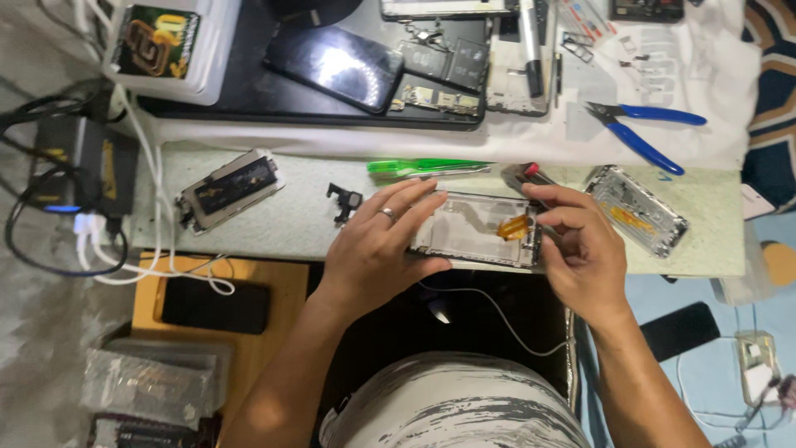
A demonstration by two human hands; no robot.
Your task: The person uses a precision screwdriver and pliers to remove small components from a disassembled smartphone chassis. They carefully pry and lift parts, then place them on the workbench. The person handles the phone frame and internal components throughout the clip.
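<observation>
The desk (713, 249) is a pale green slab running across the view, with a white cloth (713, 75) along its far edge and a black tray (249, 95) of loose boards and a dark phone (336, 66) at the far left. A grey power box (83, 170) with white cables sits off the desk's left end.

At the middle of the near edge lies the frame (473, 232), an opened phone chassis, silver and flat, with an orange flex ribbon (516, 226) standing out near its right end. The left hand (377, 249) is spread over the frame's left end, fingers pressing down on it, a ring on one finger. The right hand (584, 249) is pinched together at the frame's right end; its fingertips close on something by the ribbon, though I cannot tell whether it is the ribbon itself or a small tool.

The frame looks light, thin and stiff, but likely easy to bend if twisted, and its polished rim could slip. It is best held by the long edges or pinned flat, as now. The ribbon is soft and tears easily, so it should be taken only near its connector.

A second frame (637, 209) lies toward the right end, a third (228, 189) toward the left. Blue pliers (643, 133) rest on the cloth, a green tool (427, 168) just beyond the hands, and a small black bracket (344, 201) left of them.
</observation>
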